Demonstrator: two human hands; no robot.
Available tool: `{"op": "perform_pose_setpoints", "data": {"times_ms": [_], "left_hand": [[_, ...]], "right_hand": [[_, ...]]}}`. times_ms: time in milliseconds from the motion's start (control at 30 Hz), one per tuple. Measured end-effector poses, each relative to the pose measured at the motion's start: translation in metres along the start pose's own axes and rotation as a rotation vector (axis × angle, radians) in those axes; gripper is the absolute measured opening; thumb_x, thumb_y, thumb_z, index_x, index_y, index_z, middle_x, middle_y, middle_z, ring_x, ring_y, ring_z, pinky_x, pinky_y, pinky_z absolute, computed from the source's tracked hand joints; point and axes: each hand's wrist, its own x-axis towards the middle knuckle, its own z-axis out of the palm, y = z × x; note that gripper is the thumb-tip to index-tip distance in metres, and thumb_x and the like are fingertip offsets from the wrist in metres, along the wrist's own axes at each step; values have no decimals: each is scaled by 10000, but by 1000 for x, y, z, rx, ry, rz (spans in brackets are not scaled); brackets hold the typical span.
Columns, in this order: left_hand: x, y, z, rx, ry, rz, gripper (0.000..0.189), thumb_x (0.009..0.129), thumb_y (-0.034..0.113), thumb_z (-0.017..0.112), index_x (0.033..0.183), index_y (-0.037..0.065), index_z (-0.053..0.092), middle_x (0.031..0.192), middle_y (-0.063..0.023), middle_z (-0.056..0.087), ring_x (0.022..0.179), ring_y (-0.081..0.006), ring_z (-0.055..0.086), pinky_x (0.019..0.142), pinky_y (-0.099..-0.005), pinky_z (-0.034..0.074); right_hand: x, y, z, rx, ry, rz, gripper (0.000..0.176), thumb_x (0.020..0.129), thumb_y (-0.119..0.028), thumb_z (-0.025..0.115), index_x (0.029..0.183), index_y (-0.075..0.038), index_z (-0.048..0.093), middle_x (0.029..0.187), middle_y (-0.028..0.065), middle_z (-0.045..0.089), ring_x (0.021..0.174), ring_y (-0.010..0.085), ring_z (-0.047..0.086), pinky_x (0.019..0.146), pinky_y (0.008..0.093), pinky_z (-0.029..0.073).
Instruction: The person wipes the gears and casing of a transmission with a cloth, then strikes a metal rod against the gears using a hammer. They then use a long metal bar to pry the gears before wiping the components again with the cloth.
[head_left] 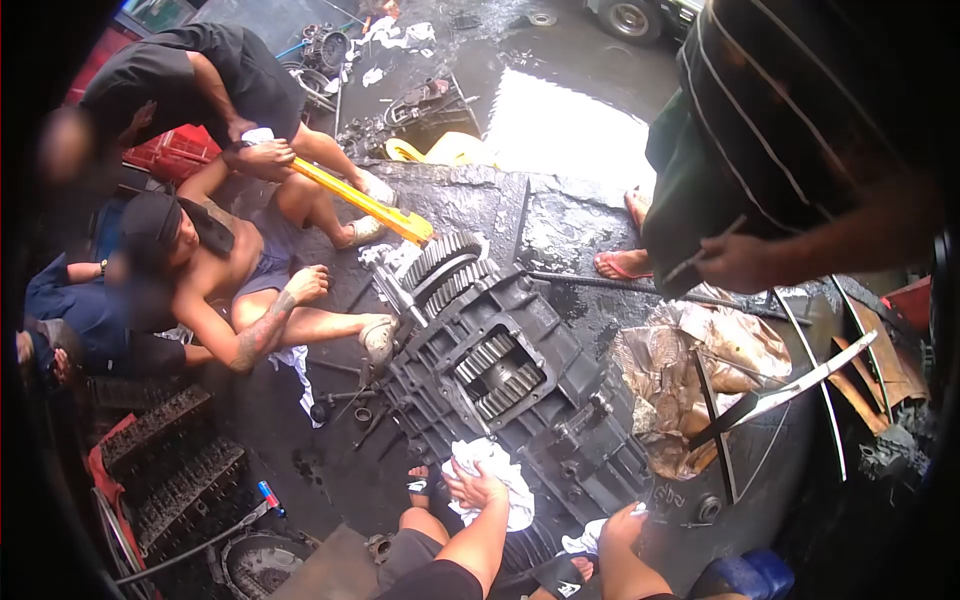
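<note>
At the bottom centre my left hand (478, 487) presses a white rag (512, 490) against the near side of a large gearbox housing (560, 400). My right hand (622, 527), lower and to the right, has its fingers closed on a second white cloth (588, 538) beside the housing's near end. Gears (497, 375) show through the rectangular opening in the housing, and larger gears (450, 265) stand out at its far end. A yellow bar (360, 200), held by a co-worker, reaches down to those far gears.
Co-workers sit and bend at the left (240, 270); another person stands at the upper right (770, 150). Crumpled brown sheeting (690, 365) and metal strips (800, 390) lie right of the housing. A hammer (270, 498) and dark engine parts (180, 480) lie lower left.
</note>
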Motion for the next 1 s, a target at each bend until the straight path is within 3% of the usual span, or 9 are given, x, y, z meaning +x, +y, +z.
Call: {"op": "perform_pose_setpoints", "data": {"times_ms": [333, 433, 567, 700, 767, 800, 900, 1000], "left_hand": [[1, -2, 2, -10, -7, 13, 620, 825, 513, 611, 1387, 296, 465, 1499, -67, 338, 1320, -293, 360, 935, -541, 366], [0, 4, -5, 2, -51, -34, 627, 818, 506, 617, 1391, 305, 461, 1509, -62, 332, 1321, -294, 358, 935, -542, 363], [1, 6, -14, -31, -90, -46, 607, 836, 543, 575, 1390, 320, 462, 1529, -36, 313, 1350, -284, 344, 986, -544, 339], [12, 32, -27, -98, -139, -246, 578, 834, 572, 557, 1340, 293, 529, 1523, -41, 327, 1357, -284, 343, 1003, -551, 327], [9, 31, -25, -94, -109, -252, 566, 829, 576, 558, 1308, 276, 565, 1515, -45, 339, 1354, -288, 347, 999, -554, 330], [12, 24, -19, -62, -174, -251, 605, 843, 615, 490, 1337, 271, 549, 1518, -21, 344, 1355, -284, 336, 1017, -550, 316], [15, 15, 2, -51, -33, -211, 556, 827, 573, 545, 1266, 237, 600, 1478, -45, 391, 1332, -288, 371, 981, -543, 347], [13, 18, 1, -47, -27, -229, 560, 816, 575, 551, 1246, 220, 614, 1461, -44, 409, 1317, -290, 385, 976, -535, 353]], "right_hand": [[4, 8, 16, -45, 128, -10, 603, 962, -466, 420, 1282, 39, 491, 942, 296, 668, 868, 457, 658, 778, 520, 520], [2, 4, 8, -64, 76, -17, 585, 969, -444, 414, 1290, 39, 490, 934, 285, 672, 866, 456, 657, 778, 519, 519], [-2, 4, 6, -24, 111, -71, 551, 959, -421, 440, 1251, 42, 508, 932, 300, 664, 897, 451, 652, 790, 518, 512], [3, 6, 16, -60, 109, -31, 537, 948, -402, 463, 1237, 48, 516, 970, 308, 657, 912, 452, 649, 803, 511, 509], [11, 17, 26, -93, 147, -14, 531, 944, -389, 474, 1239, 52, 516, 991, 312, 653, 923, 452, 646, 812, 506, 507], [19, 26, 39, -153, 274, -73, 527, 946, -379, 484, 1239, 58, 511, 988, 320, 650, 938, 449, 644, 826, 503, 503], [6, 8, 21, -9, 95, 47, 521, 952, -374, 483, 1233, 64, 509, 966, 311, 656, 905, 453, 649, 805, 504, 510], [7, 11, 24, -73, 121, 10, 521, 961, -369, 469, 1233, 74, 498, 934, 306, 662, 867, 463, 653, 775, 505, 519]]}}
